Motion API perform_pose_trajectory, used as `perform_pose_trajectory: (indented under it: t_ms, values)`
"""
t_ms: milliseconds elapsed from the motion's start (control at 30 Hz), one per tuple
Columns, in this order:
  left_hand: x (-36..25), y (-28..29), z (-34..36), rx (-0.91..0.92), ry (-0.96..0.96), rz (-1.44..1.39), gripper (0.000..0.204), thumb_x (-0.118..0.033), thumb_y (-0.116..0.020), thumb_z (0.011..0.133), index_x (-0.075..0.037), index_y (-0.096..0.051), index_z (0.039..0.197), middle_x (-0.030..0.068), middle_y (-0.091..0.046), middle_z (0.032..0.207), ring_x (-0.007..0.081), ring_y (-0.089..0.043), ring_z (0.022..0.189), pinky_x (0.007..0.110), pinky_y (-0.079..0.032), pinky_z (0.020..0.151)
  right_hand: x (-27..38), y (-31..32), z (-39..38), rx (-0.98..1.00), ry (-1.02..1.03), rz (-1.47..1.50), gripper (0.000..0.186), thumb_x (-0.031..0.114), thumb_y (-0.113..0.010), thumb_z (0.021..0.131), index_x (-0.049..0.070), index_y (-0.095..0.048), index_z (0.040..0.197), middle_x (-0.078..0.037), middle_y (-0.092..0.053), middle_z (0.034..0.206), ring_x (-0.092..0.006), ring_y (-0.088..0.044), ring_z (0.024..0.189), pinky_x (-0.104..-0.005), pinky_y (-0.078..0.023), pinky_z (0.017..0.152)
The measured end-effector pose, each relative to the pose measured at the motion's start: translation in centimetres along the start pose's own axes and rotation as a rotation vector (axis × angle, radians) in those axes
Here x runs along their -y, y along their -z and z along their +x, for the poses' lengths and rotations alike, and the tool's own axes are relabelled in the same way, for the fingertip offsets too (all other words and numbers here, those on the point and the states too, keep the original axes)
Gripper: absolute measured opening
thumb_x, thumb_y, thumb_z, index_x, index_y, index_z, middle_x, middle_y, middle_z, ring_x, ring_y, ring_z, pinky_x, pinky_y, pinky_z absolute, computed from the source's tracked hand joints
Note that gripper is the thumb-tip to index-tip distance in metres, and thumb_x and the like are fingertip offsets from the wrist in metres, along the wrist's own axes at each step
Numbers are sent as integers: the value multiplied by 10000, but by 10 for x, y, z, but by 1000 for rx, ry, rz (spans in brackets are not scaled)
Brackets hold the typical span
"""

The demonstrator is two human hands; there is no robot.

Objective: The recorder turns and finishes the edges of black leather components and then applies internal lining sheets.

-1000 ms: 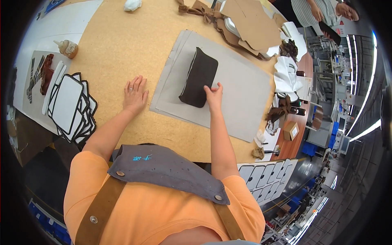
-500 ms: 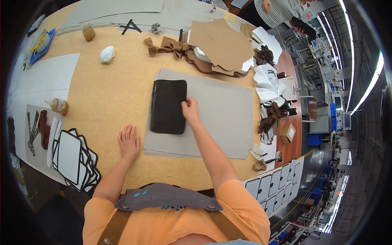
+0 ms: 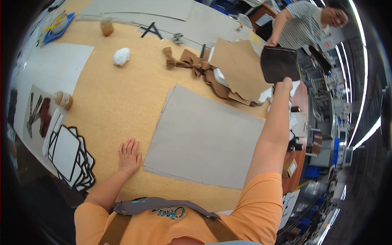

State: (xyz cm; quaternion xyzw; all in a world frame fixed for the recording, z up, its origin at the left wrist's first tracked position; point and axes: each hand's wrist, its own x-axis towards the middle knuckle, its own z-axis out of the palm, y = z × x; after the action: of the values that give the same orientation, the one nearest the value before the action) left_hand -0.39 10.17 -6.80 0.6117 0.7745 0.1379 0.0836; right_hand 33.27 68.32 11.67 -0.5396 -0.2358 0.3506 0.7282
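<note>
Far out to the right, over the table's far right side, my right hand point(image 3: 286, 84) pinches the near edge of a dark brown-black rounded panel point(image 3: 280, 64). At the panel's far left corner is a co-worker's hand point(image 3: 272, 41); whether it grips the panel is hard to tell. Flat on the tan tabletop point(image 3: 106, 94) rests my left hand point(image 3: 130, 156), fingers spread, holding nothing. Between my arms lies a stack of grey sheets point(image 3: 208, 141), its top bare.
Brown pattern-shaped sheets point(image 3: 239, 67) are piled beyond the grey stack. White panels with black borders point(image 3: 67, 151) overlap at the left edge. A small jar point(image 3: 107, 27), a bottle point(image 3: 63, 100) and a white crumpled wad point(image 3: 121, 56) stand farther off. The co-worker point(image 3: 300, 24) stands across the table.
My right hand has carried the dark panel off the grey sheets, out to the far right toward the co-worker. My view has shifted; my left hand stays flat on the table.
</note>
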Motion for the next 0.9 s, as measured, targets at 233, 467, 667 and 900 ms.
perform_pose_trajectory:
  t_ms: [233,467,667,900]
  values:
    - [-10,4,0,-16,18,-44,517,-264,-569,815,-81,-431,1279,112,-374,1356,253,-292,1300,475,-186,1089,14,13,-18,318,-256,-173,345,85,-379,874,-91,-474,1155,-191,-552,1145,-293,-560,1033,-399,-502,873]
    - [-11,1,2,-53,26,-19,492,-286,-546,834,-99,-436,1275,91,-350,1377,230,-262,1317,460,-173,1098,27,-36,31,272,-239,-196,380,217,-317,989,-36,-435,1246,-188,-527,1238,-305,-500,1182,-413,-470,974]
    - [-9,-3,1,-80,21,-31,472,-295,-517,857,-101,-434,1278,75,-356,1374,218,-249,1327,447,-158,1107,39,20,-20,653,-305,-237,452,320,-328,995,-20,-402,1284,-180,-487,1284,-320,-483,1197,-419,-454,991]
    - [33,11,-5,-533,318,-364,411,-107,-538,835,-97,-472,1240,136,-504,1232,319,-484,1113,411,-387,931,24,208,-213,1456,-123,-1161,267,193,-485,956,-6,-572,1111,-79,-641,925,-155,-625,789,-257,-468,719]
